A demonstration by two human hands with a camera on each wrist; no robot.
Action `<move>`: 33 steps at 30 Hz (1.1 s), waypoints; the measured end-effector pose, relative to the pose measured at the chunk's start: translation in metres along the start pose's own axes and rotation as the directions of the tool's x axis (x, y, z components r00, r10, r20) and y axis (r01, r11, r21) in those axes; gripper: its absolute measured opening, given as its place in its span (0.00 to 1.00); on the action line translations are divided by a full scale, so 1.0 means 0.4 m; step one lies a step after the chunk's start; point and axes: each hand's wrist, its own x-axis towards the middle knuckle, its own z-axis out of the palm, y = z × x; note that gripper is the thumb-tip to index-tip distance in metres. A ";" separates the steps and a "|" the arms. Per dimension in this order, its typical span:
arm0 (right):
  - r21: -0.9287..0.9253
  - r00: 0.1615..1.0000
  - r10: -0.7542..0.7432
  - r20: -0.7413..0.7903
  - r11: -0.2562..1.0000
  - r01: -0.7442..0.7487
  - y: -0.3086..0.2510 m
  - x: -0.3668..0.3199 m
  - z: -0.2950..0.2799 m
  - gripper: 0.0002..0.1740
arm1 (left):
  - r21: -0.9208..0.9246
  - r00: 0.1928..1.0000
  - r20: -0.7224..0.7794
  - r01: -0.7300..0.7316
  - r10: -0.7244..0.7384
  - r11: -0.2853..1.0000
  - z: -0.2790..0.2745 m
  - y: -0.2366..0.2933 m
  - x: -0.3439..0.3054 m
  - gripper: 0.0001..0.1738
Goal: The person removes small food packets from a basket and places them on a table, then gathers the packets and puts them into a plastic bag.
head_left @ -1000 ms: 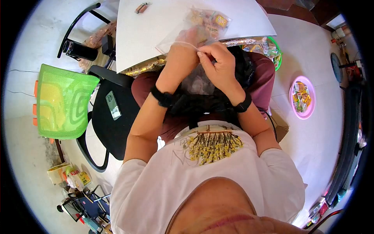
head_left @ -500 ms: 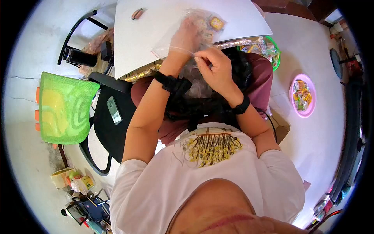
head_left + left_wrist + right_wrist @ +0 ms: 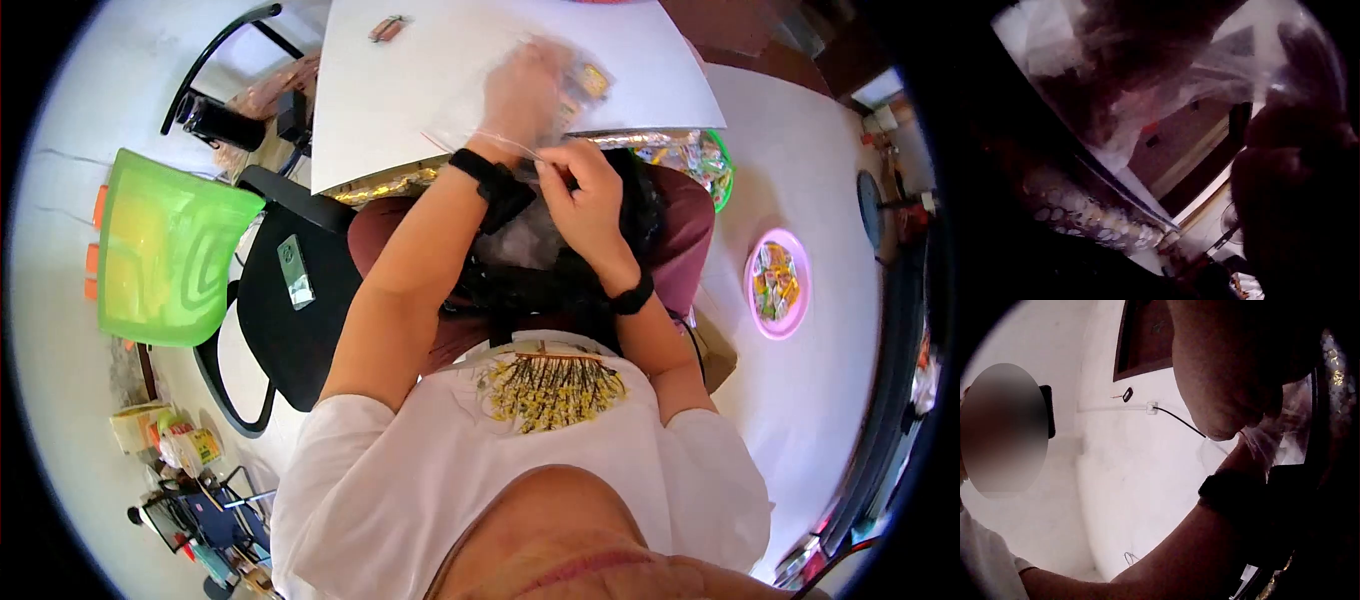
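Over the white table (image 3: 390, 100), a clear zip bag (image 3: 462, 118) holds small wrapped snacks (image 3: 595, 81). My left hand (image 3: 522, 88) is inside the bag beside the snacks; blur and plastic hide how its fingers lie. My right hand (image 3: 588, 200) pinches the bag's open edge between thumb and forefinger. In the dark left wrist view, my left hand (image 3: 1147, 47) shows through the plastic (image 3: 1119, 147), with my right hand (image 3: 1297, 194) at the side. The right wrist view has my right hand (image 3: 1235, 381) at the bag's edge, next to the left forearm (image 3: 1172, 550).
A small brown wrapped piece (image 3: 387, 28) lies on the table. Right of my legs are a green-rimmed basket (image 3: 727, 170) of packets and a pink basin (image 3: 750, 285) of snacks. A black chair (image 3: 270, 335) with a phone (image 3: 295, 272) on it stands at left.
Inside the bag, my left hand has moved forward, away from my body, and its wrist is closer to the bag's mouth. My right hand keeps its pinch. The head view has shifted slightly.
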 end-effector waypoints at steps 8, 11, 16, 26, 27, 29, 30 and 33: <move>-0.027 1.000 -0.013 -0.021 1.000 0.012 0.040 -0.007 -0.010 0.05 | -0.470 0.900 0.280 -0.175 0.334 0.865 -0.211 -0.024 -0.166 0.06; 0.050 1.000 -0.006 -0.029 0.999 0.008 0.064 -0.016 -0.010 0.04 | -0.717 0.644 0.692 0.565 0.325 0.408 -0.332 -0.105 -0.134 0.12; 0.063 0.999 -0.042 -0.005 0.997 0.042 0.077 -0.022 0.002 0.05 | -0.521 0.801 0.379 0.598 -0.462 0.609 -0.231 -0.343 -0.036 0.11; 0.055 0.997 -0.038 0.062 0.998 0.034 0.095 -0.023 -0.008 0.09 | 0.322 0.830 0.202 0.446 -0.520 0.835 0.040 -0.711 0.069 0.30; 0.066 0.998 -0.037 0.059 0.997 0.033 0.093 -0.020 -0.008 0.09 | 0.321 0.825 0.221 0.442 -0.520 0.838 0.044 -0.696 0.073 0.29; 0.050 0.997 -0.032 0.077 0.998 0.028 0.090 -0.023 -0.010 0.08 | 0.331 0.815 0.254 0.433 -0.521 0.838 -0.002 -0.629 0.060 0.27; 0.046 0.996 -0.032 0.086 0.999 0.029 0.086 -0.024 -0.010 0.07 | 0.261 0.821 0.298 0.420 -0.487 0.869 -0.026 -0.602 0.041 0.27; 0.059 0.998 -0.037 0.058 0.998 0.034 0.065 -0.023 -0.006 0.06 | 0.042 0.843 0.342 0.429 -0.416 0.902 -0.093 -0.548 -0.043 0.26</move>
